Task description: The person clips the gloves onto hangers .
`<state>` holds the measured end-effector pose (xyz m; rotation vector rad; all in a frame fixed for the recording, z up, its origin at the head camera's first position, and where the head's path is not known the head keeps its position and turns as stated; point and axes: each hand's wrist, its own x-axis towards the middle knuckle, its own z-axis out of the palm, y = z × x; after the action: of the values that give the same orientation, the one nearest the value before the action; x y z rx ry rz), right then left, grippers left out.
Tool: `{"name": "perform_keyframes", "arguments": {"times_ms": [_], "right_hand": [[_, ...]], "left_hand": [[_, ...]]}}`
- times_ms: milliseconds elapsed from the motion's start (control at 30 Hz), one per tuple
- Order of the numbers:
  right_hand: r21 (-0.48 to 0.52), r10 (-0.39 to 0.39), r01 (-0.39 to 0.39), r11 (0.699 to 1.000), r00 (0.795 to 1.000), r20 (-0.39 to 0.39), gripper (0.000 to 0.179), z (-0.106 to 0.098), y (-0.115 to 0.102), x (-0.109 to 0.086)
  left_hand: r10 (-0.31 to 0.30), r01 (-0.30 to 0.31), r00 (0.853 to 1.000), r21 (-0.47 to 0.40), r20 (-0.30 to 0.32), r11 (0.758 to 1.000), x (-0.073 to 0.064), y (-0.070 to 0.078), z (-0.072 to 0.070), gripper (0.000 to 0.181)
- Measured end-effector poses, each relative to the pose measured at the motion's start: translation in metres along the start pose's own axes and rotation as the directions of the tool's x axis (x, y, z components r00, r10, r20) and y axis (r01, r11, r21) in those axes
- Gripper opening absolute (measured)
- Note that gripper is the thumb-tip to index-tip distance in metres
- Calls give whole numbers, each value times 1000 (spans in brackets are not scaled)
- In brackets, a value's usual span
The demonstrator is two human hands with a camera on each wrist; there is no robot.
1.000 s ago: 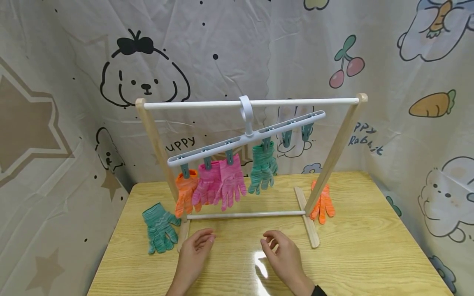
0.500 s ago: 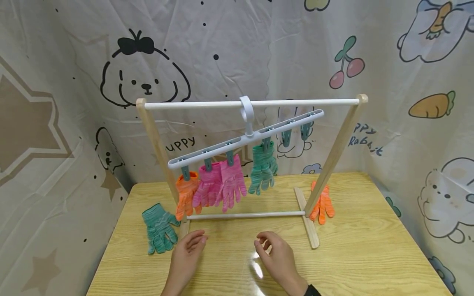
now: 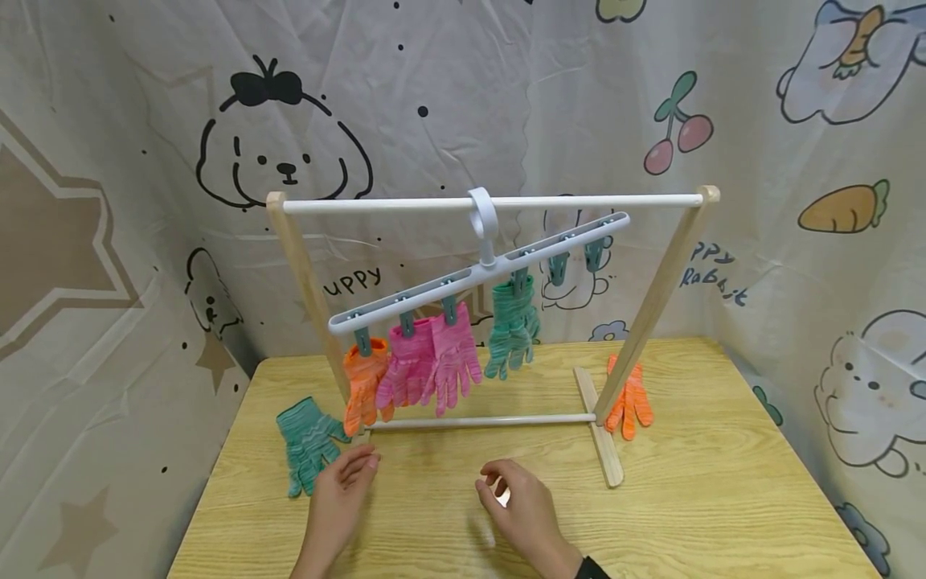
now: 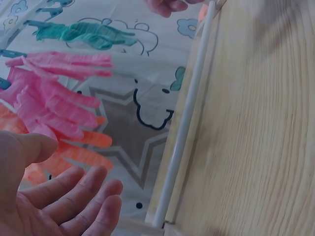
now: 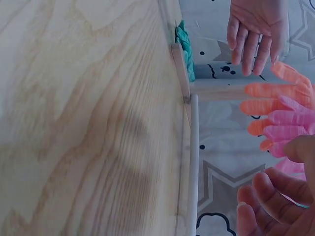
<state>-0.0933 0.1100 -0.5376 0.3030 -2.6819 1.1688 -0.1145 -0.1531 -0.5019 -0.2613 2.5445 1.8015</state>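
As left hand [image 3: 338,486] and right hand [image 3: 528,507] hover — fingers [image 4: 88,181] loosely apart — printed cloth [image 3: 448,64] backs wood-grain table [image 3: 694,482].

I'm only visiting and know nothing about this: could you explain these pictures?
There is no machine here, just a person's left hand and right hand, both bare and holding nothing. A camera on the head took the wide picture; one on each wrist took the closer two. On the table stands a wooden rack with a white hanger. Its clips hold one orange glove, two pink gloves and a green glove; two more hold nothing. Another green glove lies on the left, and another orange glove on the right, partly behind the rack.
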Motion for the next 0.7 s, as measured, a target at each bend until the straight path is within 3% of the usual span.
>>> {"name": "perform_keyframes", "arguments": {"times_ms": [400, 567, 700], "right_hand": [[12, -66, 66, 998, 997, 36, 10, 14, -7, -3], [26, -102, 99, 995, 989, 110, 15, 21, -11, -9], [23, -123, 121, 992, 987, 107, 14, 24, -14, -12]], "left_hand": [[64, -56, 997, 162, -47, 985, 9, -8, -18, 35], [27, -23, 1000, 209, -16, 978, 14, -10, -26, 42], [-9, 4, 1000, 249, 20, 968, 22, -12, -32, 50]]}}
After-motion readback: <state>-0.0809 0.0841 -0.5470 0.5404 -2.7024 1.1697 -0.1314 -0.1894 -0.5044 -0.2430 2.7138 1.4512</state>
